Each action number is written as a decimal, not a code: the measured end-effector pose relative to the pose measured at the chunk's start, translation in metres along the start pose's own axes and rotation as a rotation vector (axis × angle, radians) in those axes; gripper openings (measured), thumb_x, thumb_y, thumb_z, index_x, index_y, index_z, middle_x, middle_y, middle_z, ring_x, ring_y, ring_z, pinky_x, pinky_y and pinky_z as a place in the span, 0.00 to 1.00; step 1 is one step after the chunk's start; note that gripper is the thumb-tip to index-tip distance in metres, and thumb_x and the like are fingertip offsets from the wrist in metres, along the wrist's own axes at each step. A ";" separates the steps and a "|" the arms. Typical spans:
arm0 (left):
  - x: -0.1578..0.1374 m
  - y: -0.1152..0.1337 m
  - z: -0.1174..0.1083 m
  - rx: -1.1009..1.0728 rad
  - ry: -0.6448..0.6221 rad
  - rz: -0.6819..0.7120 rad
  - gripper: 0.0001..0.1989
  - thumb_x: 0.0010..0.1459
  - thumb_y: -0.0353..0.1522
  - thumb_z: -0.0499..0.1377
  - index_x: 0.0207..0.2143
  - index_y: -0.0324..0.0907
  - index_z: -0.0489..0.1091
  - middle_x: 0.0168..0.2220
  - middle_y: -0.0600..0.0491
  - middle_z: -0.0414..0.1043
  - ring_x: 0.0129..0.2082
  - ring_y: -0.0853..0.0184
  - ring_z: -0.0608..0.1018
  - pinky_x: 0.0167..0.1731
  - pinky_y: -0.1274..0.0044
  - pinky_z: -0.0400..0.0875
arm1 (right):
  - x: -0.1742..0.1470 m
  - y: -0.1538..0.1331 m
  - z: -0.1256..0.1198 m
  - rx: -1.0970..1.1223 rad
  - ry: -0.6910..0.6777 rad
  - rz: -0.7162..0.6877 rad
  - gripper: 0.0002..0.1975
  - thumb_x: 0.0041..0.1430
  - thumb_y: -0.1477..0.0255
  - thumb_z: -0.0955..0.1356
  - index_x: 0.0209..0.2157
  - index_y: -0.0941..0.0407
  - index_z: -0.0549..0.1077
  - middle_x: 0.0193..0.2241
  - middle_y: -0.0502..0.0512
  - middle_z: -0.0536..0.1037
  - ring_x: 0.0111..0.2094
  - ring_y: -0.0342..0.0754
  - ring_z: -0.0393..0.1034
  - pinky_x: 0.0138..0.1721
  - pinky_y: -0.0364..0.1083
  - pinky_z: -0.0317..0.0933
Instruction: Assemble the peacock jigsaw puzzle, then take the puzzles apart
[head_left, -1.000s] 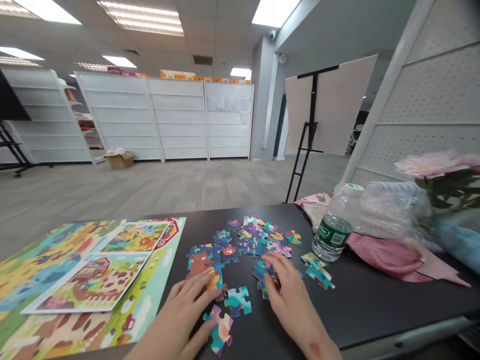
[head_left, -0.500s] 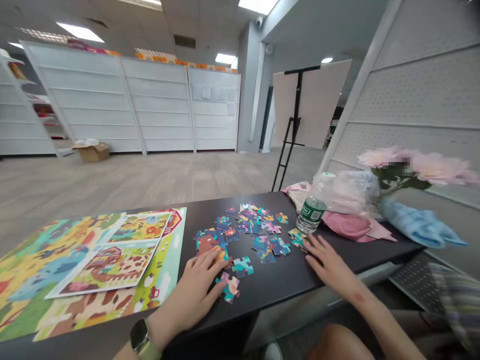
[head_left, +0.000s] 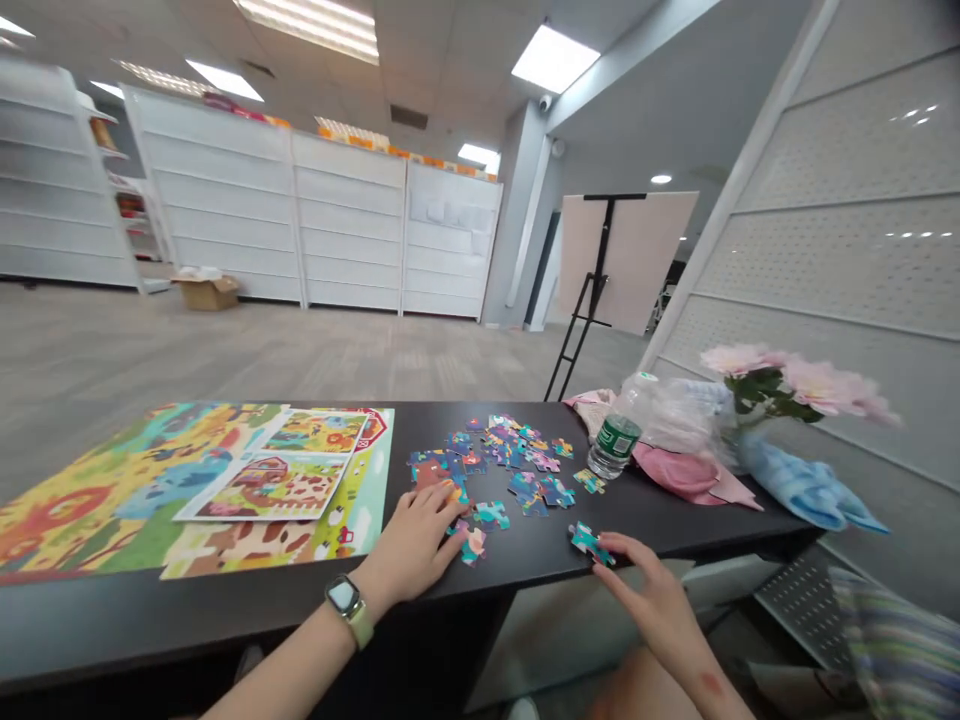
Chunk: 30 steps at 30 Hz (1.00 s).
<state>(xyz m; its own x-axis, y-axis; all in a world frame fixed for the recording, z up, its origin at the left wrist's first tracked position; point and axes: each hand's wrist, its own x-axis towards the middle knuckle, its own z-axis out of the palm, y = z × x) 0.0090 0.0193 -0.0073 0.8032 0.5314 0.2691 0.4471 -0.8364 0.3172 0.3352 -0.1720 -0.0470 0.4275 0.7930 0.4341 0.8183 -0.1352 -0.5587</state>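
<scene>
my right hand [head_left: 652,595] has drawn back from beside the bottle [head_left: 613,450], and its grip, spread half a second ago, now pinches a teal puzzle piece [head_left: 585,540] between thumb and fingers near the front edge of the desk [head_left: 525,560]. i judge that this piece is now parted from the yellow-and-teal piece [head_left: 589,481] lying by the bottle, and free to be turned or tried; whether it touches the desktop, i cannot tell. my left hand [head_left: 416,540] stays where it was, fingers spread flat over the brown bear section [head_left: 429,472], beside a loose turquoise piece [head_left: 493,515]. as for writing, the bottle's green label [head_left: 618,436] carries pale lettering too small for me to read, and the watch [head_left: 345,597] face shows nothing legible.
</scene>
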 end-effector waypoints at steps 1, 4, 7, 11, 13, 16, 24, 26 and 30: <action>0.000 0.002 -0.002 0.001 0.007 -0.007 0.18 0.70 0.40 0.48 0.59 0.49 0.66 0.63 0.47 0.63 0.64 0.56 0.63 0.59 0.60 0.58 | 0.006 0.001 0.004 0.021 0.013 0.034 0.19 0.57 0.55 0.69 0.45 0.51 0.77 0.48 0.58 0.80 0.50 0.58 0.75 0.54 0.57 0.68; 0.001 0.008 -0.006 0.003 0.016 -0.024 0.17 0.69 0.39 0.49 0.57 0.49 0.66 0.61 0.48 0.64 0.63 0.56 0.64 0.59 0.61 0.58 | 0.041 0.000 0.017 0.019 0.039 0.081 0.23 0.58 0.54 0.66 0.50 0.53 0.72 0.50 0.59 0.78 0.51 0.58 0.73 0.54 0.57 0.67; 0.002 0.010 -0.007 0.011 0.002 -0.040 0.17 0.69 0.39 0.50 0.57 0.50 0.66 0.61 0.48 0.64 0.62 0.56 0.64 0.59 0.62 0.58 | 0.096 -0.013 0.036 -0.112 -0.020 0.008 0.25 0.59 0.55 0.63 0.51 0.56 0.72 0.55 0.63 0.74 0.57 0.59 0.68 0.58 0.58 0.61; 0.002 0.010 -0.006 0.015 0.004 -0.053 0.18 0.69 0.40 0.48 0.57 0.50 0.66 0.62 0.48 0.62 0.63 0.55 0.63 0.59 0.61 0.57 | 0.170 -0.044 0.077 -0.177 -0.128 -0.058 0.27 0.62 0.60 0.62 0.56 0.61 0.70 0.62 0.68 0.66 0.65 0.58 0.57 0.65 0.56 0.50; 0.001 0.010 -0.005 0.005 0.008 -0.055 0.18 0.69 0.40 0.48 0.58 0.50 0.65 0.62 0.48 0.62 0.63 0.55 0.63 0.60 0.60 0.56 | 0.194 -0.056 0.103 -0.207 -0.185 -0.064 0.31 0.61 0.59 0.63 0.62 0.61 0.65 0.67 0.70 0.58 0.68 0.62 0.49 0.65 0.60 0.47; 0.001 0.010 -0.004 -0.011 0.004 -0.054 0.19 0.69 0.41 0.49 0.59 0.51 0.65 0.63 0.49 0.62 0.64 0.55 0.62 0.61 0.60 0.56 | 0.212 -0.069 0.133 -0.226 -0.277 -0.074 0.33 0.60 0.56 0.65 0.62 0.58 0.65 0.67 0.71 0.58 0.68 0.68 0.48 0.62 0.67 0.47; 0.003 0.010 0.001 -0.039 0.011 -0.090 0.18 0.68 0.41 0.49 0.58 0.53 0.66 0.64 0.50 0.61 0.63 0.53 0.63 0.60 0.57 0.56 | 0.188 -0.072 0.122 -0.091 -0.394 -0.324 0.21 0.56 0.61 0.69 0.49 0.56 0.75 0.58 0.62 0.73 0.58 0.56 0.67 0.58 0.52 0.59; 0.003 0.010 0.002 -0.047 0.010 -0.094 0.19 0.68 0.40 0.50 0.59 0.54 0.65 0.64 0.50 0.61 0.63 0.53 0.62 0.60 0.57 0.56 | 0.183 -0.063 0.109 -0.082 -0.368 -0.324 0.21 0.56 0.61 0.68 0.50 0.56 0.74 0.55 0.60 0.75 0.55 0.55 0.70 0.55 0.51 0.62; 0.003 0.010 0.001 -0.062 0.006 -0.099 0.18 0.68 0.40 0.49 0.58 0.55 0.65 0.64 0.51 0.62 0.63 0.54 0.63 0.60 0.57 0.56 | 0.186 -0.040 0.090 -0.145 -0.250 -0.229 0.20 0.59 0.64 0.65 0.51 0.56 0.73 0.49 0.59 0.78 0.47 0.53 0.74 0.50 0.51 0.66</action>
<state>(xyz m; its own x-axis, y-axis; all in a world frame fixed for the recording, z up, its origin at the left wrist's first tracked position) 0.0164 0.0122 -0.0037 0.7540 0.6118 0.2392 0.4986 -0.7700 0.3981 0.3474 0.0340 -0.0078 0.1351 0.9305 0.3405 0.9353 -0.0062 -0.3539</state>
